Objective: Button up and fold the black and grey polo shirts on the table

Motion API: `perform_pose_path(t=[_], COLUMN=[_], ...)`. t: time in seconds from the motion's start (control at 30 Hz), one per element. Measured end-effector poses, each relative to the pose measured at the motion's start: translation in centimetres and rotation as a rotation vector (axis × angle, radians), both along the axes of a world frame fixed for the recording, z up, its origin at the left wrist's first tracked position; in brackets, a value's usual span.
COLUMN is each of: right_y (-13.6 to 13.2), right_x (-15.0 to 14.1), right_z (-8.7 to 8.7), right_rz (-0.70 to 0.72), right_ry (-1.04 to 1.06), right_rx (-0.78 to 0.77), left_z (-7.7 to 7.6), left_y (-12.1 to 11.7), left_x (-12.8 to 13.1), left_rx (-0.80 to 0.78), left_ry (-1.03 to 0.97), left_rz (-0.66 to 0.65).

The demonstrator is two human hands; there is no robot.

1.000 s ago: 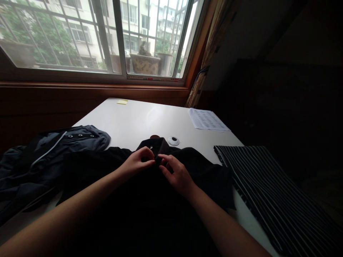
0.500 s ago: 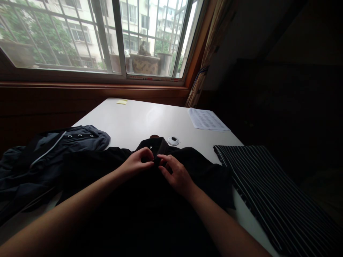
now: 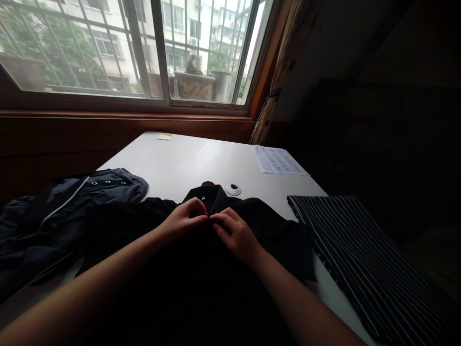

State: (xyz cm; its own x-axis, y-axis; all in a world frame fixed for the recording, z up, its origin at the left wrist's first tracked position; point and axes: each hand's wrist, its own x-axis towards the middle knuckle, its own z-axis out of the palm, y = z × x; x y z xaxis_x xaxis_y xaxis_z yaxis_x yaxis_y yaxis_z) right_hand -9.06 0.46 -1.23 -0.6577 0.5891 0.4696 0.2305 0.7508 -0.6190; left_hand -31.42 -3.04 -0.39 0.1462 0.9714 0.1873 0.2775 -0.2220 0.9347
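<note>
A black shirt (image 3: 273,230) lies spread on the white table (image 3: 187,163) in front of me, its collar pointing towards the window. My left hand (image 3: 183,218) pinches the shirt's front just below the collar, fingers curled together. My right hand (image 3: 236,233) pinches the same spot from the other side, and the fingertips of both hands meet there. What lies between the fingertips is too dark to make out.
A dark blue jacket (image 3: 72,202) with metal eyelets is heaped at the left. A black striped garment (image 3: 367,259) lies at the right. Beyond the shirt are a cable grommet (image 3: 233,189), a printed sheet (image 3: 277,161) and a yellow note (image 3: 164,137) near the window.
My right hand's fingers have closed in towards the left hand's fingertips at the shirt front. The left hand has hardly moved.
</note>
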Motion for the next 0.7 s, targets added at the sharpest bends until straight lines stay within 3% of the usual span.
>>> perform_pose_path(t=[0.7], right_y=[0.12], right_x=[0.17], right_z=[0.05], right_rz=[0.035], right_ry=[0.027], right_rx=[-0.064], left_z=[0.0], left_y=[-0.1], left_x=[0.18], left_rx=[0.022], left_ry=[0.048], left_rz=[0.021])
